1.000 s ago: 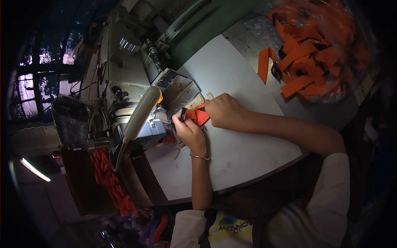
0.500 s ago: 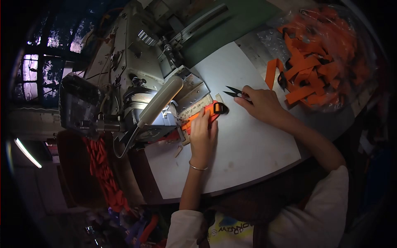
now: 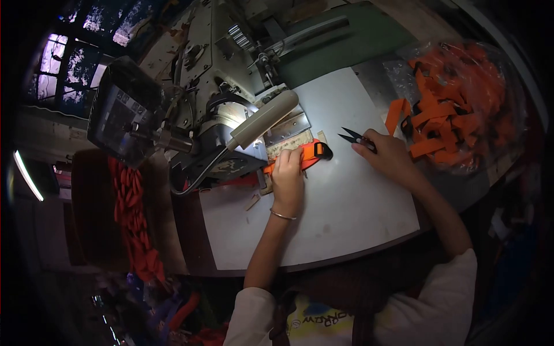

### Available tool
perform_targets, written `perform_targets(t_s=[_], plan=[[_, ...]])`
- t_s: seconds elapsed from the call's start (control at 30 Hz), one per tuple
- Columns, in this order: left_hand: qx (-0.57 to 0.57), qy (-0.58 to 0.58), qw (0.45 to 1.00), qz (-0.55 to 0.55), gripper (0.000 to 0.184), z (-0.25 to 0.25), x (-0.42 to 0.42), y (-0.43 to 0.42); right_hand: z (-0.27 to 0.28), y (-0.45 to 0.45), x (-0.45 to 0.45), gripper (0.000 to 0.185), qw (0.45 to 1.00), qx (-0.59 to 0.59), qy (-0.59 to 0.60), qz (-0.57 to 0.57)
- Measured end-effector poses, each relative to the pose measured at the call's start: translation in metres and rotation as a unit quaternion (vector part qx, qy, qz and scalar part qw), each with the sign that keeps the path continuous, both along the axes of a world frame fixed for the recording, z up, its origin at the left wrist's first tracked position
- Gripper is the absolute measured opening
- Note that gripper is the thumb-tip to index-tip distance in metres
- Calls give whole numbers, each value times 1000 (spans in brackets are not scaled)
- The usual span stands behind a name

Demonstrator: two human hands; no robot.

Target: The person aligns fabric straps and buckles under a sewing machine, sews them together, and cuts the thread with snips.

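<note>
My left hand (image 3: 288, 183) is closed over an orange strap (image 3: 309, 153) at the sewing machine's work plate. A black buckle (image 3: 320, 150) sits at the strap's right end, just beyond my fingertips. The strap's other end runs under the machine head (image 3: 231, 158), where I cannot see it. My right hand (image 3: 385, 154) is closed around black thread snips (image 3: 352, 136), held above the white work surface (image 3: 346, 213). Their two pointed blades are apart and aim left, away from the strap.
At the right lies a clear plastic bag (image 3: 398, 75) with a heap of orange straps (image 3: 444, 124). A control screen (image 3: 124, 112) on an arm stands left of the machine. Red straps (image 3: 133, 219) hang in a bundle at the left. A pale tubular lamp (image 3: 268, 118) lights the plate.
The whole view has shifted, so the machine and table appear further right. My left fingers look more curled on the strap. The snips stay in my right hand, away from the strap.
</note>
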State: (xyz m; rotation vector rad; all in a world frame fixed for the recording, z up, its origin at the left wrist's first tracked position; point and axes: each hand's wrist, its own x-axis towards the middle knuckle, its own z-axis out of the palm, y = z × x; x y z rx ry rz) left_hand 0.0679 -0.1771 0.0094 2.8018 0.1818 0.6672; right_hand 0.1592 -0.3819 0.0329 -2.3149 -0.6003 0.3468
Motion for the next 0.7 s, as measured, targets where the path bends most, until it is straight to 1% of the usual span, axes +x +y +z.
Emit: perform_targets(t_s=[0.03, 0.07, 0.2, 0.23, 0.37, 0.4, 0.43, 0.47, 0.53, 0.57, 0.6, 0.63, 0.7], plan=[[24, 14, 1000, 11, 16, 0, 2, 1, 1, 2, -2, 37, 1000, 0, 2, 3], [22, 13, 1000, 13, 16, 0, 2, 2, 1, 3, -3, 37, 1000, -2, 0, 5], [15, -8, 999, -45, 13, -1, 2, 7, -1, 5, -6, 38, 1000, 2, -18, 10], [15, -8, 999, -45, 13, -1, 2, 7, -2, 5, -7, 38, 1000, 2, -18, 10], [42, 11, 998, -51, 14, -1, 6, 8, -2, 5, -8, 36, 1000, -7, -19, 11], [69, 21, 997, -42, 15, -4, 8, 8, 3, 6, -3, 36, 999, -4, -30, 17], [98, 27, 994, -29, 15, -10, 8, 7, 11, 7, 3, 35, 999, 13, -36, -5], [106, 9, 994, -19, 15, -12, 10, 7, 21, 8, 10, 35, 998, 32, -43, -25], [184, -18, 982, -28, 12, -15, 13, 5, 45, 13, 23, 34, 994, 73, -54, -65], [190, -32, 981, -19, 12, -15, 14, 5, 61, 21, 28, 33, 984, 137, -90, -61], [185, -23, 982, -10, 12, -17, 15, 4, 80, 33, 32, 32, 971, 199, -123, -58], [179, -11, 984, -4, 12, -19, 14, 3, 104, 46, 35, 33, 968, 212, -126, -37], [163, 19, 986, 5, 12, -19, 14, 1, 137, 84, 39, 33, 945, 272, -182, 18]])
